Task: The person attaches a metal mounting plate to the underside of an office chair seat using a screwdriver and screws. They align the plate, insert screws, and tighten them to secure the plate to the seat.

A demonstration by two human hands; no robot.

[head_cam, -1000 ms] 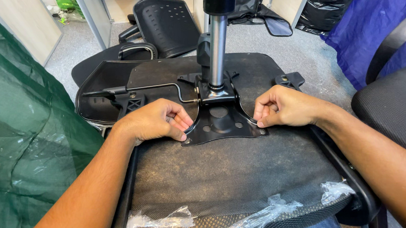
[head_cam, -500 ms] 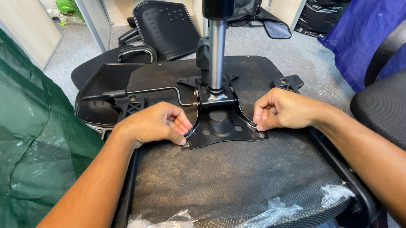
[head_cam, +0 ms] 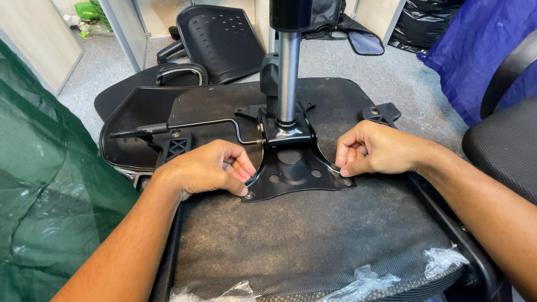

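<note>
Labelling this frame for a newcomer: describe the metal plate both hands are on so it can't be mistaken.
Start at the upturned chair seat, its dark mesh underside filling the middle of the view. At its centre rises a shiny gas-lift column, and the black mounting plate spreads out flat from its foot. The left hand and right hand pinch its side edges; unlike the plastic brackets nearby, it is glossy metal with round holes.

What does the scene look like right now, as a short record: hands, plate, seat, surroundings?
left hand: fingers curled on the left edge of the plate
right hand: fingers curled on the plate's right edge
plate: black metal, flat on the upturned seat
column: upright from the plate
lever: runs left from the plate
wrap: torn plastic at the seat's near edge
behind: chair backrest on the floor
</note>
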